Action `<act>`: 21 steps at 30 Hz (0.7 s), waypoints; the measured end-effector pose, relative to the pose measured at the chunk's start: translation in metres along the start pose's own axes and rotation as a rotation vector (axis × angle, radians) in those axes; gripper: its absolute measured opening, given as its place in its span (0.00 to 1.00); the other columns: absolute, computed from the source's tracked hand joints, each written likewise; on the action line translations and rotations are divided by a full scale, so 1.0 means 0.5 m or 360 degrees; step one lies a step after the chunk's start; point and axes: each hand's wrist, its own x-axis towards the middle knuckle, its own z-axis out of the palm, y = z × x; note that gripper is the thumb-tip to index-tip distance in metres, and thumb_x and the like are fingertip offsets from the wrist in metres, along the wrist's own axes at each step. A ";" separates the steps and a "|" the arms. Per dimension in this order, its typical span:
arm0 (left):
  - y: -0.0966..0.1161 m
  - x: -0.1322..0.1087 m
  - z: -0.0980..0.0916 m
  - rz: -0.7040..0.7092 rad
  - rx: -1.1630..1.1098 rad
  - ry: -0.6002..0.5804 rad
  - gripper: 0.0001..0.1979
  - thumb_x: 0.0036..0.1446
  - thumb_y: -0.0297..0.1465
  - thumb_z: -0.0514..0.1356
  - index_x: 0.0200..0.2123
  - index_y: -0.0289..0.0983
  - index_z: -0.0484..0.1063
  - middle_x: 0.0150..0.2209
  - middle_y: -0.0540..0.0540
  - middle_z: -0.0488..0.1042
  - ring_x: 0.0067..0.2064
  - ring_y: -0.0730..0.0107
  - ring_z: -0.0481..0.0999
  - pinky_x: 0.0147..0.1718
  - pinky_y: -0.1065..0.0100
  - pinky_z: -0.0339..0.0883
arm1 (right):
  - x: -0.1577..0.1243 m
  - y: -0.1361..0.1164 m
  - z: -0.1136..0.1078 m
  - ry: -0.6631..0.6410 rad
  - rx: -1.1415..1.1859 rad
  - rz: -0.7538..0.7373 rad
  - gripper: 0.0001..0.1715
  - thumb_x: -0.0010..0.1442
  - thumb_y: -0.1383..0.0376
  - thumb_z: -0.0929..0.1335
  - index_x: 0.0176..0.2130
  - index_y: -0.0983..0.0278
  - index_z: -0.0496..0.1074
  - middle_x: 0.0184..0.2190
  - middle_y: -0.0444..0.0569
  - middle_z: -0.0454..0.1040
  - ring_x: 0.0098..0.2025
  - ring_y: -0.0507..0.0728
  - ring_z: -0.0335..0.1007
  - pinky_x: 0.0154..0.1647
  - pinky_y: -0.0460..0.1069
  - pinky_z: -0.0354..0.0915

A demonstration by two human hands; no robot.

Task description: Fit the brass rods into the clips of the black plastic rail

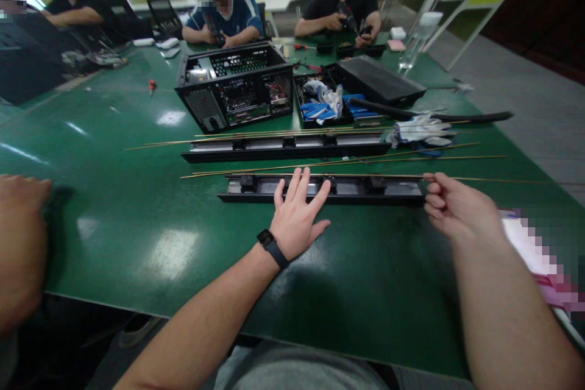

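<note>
My left hand point(297, 213) rests with spread fingers across the middle of a long black channel-like rail point(247, 198) lying on the green table point(365, 256). Small black blocks point(375, 184) sit along the inside of this rail. At its right end, my right hand point(450, 204) pinches a thin gold-coloured rod point(484, 180) between thumb and fingers. The rod runs along the rail's back edge and sticks out to the right. Beyond lies a second similar rail point(292, 150), with several thin gold rods around it.
Behind the rails stand an open computer case point(247, 97) and a black box with gloves point(322, 100). Another glove pair point(425, 129) and a curved black strip point(466, 117) lie to the right, a bottle point(417, 42) farther back. A neighbour's arm point(21, 244) rests at left; other people sit opposite.
</note>
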 end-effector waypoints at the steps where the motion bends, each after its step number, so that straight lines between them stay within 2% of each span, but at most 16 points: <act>1: 0.000 0.000 0.001 0.0001 -0.0001 0.0003 0.47 0.72 0.40 0.80 0.87 0.49 0.68 0.91 0.26 0.53 0.92 0.24 0.52 0.83 0.20 0.54 | 0.001 0.001 0.000 -0.0003 -0.0002 -0.0001 0.24 0.89 0.71 0.64 0.37 0.65 0.75 0.23 0.35 0.62 0.14 0.43 0.50 0.09 0.42 0.45; 21: 0.001 0.001 -0.001 -0.0008 -0.0022 -0.0002 0.47 0.72 0.40 0.80 0.87 0.49 0.68 0.91 0.24 0.52 0.92 0.25 0.51 0.83 0.20 0.53 | 0.008 0.001 -0.004 -0.0007 -0.0015 -0.0035 0.21 0.86 0.73 0.66 0.38 0.64 0.75 0.23 0.36 0.63 0.14 0.44 0.50 0.10 0.41 0.45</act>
